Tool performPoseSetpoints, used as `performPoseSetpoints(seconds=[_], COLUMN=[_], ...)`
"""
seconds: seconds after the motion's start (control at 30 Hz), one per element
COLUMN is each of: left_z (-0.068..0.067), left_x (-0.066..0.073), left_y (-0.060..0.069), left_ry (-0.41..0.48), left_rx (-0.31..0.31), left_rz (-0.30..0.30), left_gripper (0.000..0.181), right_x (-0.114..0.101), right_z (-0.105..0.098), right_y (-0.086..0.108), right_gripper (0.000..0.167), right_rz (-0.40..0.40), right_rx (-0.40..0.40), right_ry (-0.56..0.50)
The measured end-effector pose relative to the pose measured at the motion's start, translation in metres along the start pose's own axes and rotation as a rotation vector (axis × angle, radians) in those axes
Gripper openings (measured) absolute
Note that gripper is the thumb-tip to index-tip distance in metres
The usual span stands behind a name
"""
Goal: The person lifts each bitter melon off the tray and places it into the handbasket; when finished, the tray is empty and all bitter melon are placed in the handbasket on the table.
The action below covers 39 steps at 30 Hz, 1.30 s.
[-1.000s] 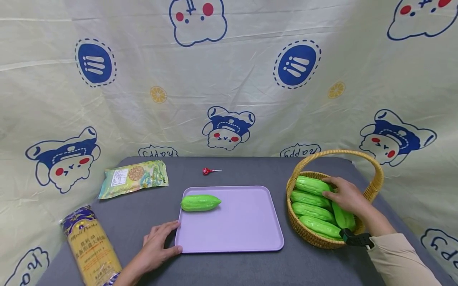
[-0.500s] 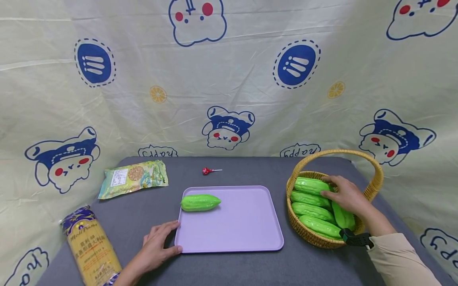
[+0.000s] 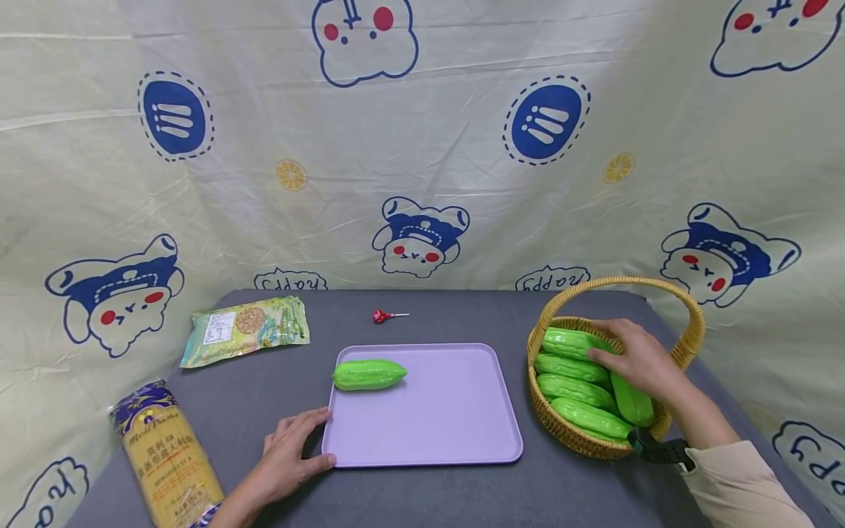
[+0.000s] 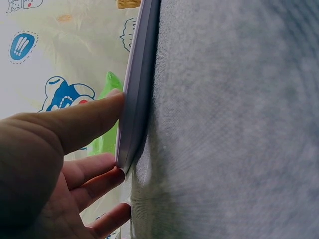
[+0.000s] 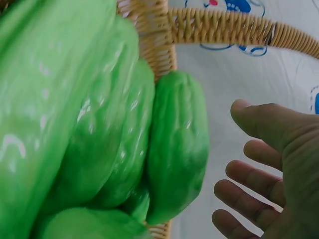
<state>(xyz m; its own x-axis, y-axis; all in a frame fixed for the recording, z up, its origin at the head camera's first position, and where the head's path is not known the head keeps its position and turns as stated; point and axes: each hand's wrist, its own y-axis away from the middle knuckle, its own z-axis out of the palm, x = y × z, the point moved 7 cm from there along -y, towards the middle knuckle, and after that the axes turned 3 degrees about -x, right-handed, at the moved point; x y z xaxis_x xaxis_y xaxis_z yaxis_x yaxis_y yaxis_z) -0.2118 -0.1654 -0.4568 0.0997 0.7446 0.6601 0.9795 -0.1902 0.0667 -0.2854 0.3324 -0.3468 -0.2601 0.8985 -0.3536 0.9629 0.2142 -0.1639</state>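
In the head view, my left hand point(image 3: 290, 453) rests at the left edge of the lilac tray point(image 3: 429, 433), fingertips and thumb touching its rim. The left wrist view shows the thumb point(image 4: 94, 119) and fingers nearly straight against the tray's side. One green bitter melon point(image 3: 370, 374) lies on the tray at its upper left. My right hand point(image 3: 640, 359) is over the wicker basket point(image 3: 557, 433), above the right end of the farthest melon point(image 3: 568, 342). In the right wrist view its spread fingers point(image 5: 254, 177) stand apart from the nearest melon point(image 5: 177, 144). Several melons fill the basket.
The basket's tall handle point(image 3: 627, 281) arches behind my right hand. A red lollipop point(image 3: 383, 316) lies beyond the tray. To the left are a green snack packet point(image 3: 247, 331) and a pasta bag point(image 3: 168, 455). A printed cloth point(image 3: 422, 169) hangs behind the grey table point(image 3: 449, 499).
My right hand has shifted slightly left and away from me over the basket. My left hand, the tray and its melon stay in place.
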Motion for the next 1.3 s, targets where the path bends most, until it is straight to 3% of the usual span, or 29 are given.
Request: performPoseSetpoints(seconds=[0.4, 0.93, 1.3], left_z=[0.000, 0.000, 0.000], left_x=[0.000, 0.000, 0.000], left_y=[0.000, 0.001, 0.001], left_ry=[0.006, 0.007, 0.009], left_rx=[-0.008, -0.004, -0.013], left_rz=[-0.007, -0.004, -0.017], left_gripper=[0.063, 0.063, 0.064], right_x=[-0.044, -0.098, -0.127], right_z=[-0.002, 0.019, 0.050], right_y=[0.017, 0.034, 0.036], right_gripper=[0.053, 0.050, 0.050], right_rz=[-0.082, -0.325, -0.372], right_rx=[0.062, 0.231, 0.194], right_ry=[-0.012, 0.016, -0.050])
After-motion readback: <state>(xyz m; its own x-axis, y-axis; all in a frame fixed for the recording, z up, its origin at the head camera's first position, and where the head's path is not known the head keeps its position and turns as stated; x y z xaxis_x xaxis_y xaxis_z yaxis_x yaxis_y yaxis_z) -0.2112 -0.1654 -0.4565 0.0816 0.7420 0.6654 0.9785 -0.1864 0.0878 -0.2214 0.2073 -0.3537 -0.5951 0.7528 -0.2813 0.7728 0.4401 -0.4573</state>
